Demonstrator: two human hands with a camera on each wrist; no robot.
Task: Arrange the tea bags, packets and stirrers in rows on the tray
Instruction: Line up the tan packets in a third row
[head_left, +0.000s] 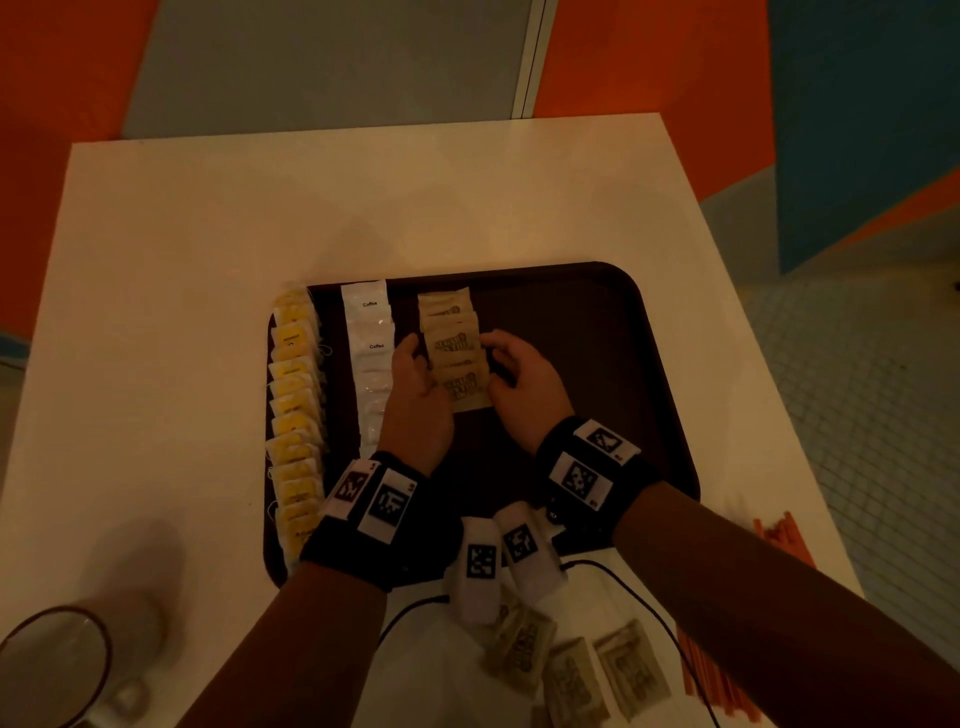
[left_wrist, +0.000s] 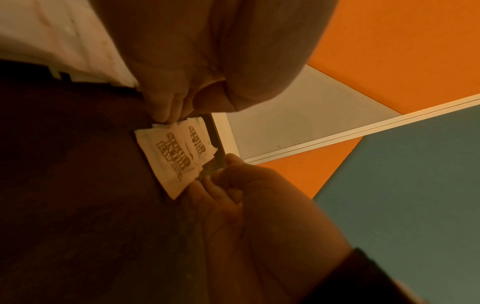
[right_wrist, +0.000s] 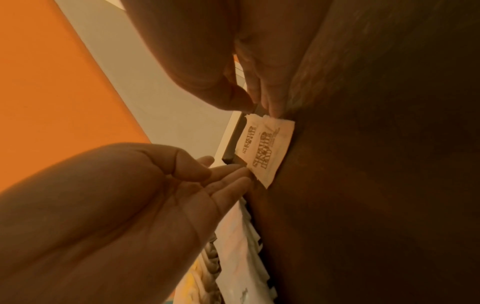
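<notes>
A dark brown tray (head_left: 597, 338) holds three rows: yellow tea bags (head_left: 296, 405) along its left edge, white coffee packets (head_left: 371, 338) beside them, and overlapping brown sugar packets (head_left: 454, 353) in the middle. My left hand (head_left: 418, 358) touches the left edge of the sugar row with fairly straight fingers (right_wrist: 228, 174). My right hand (head_left: 496, 364) touches the opposite edge with its fingertips (left_wrist: 207, 183). The wrist views show the printed sugar packets (left_wrist: 171, 156) (right_wrist: 267, 148) lying flat between both hands, neither hand closed around them.
Loose sugar packets (head_left: 571, 670) lie on the white table in front of the tray. Orange stirrers (head_left: 779, 535) lie at the table's right front edge. A mug (head_left: 52, 670) stands at the front left. The tray's right half is bare.
</notes>
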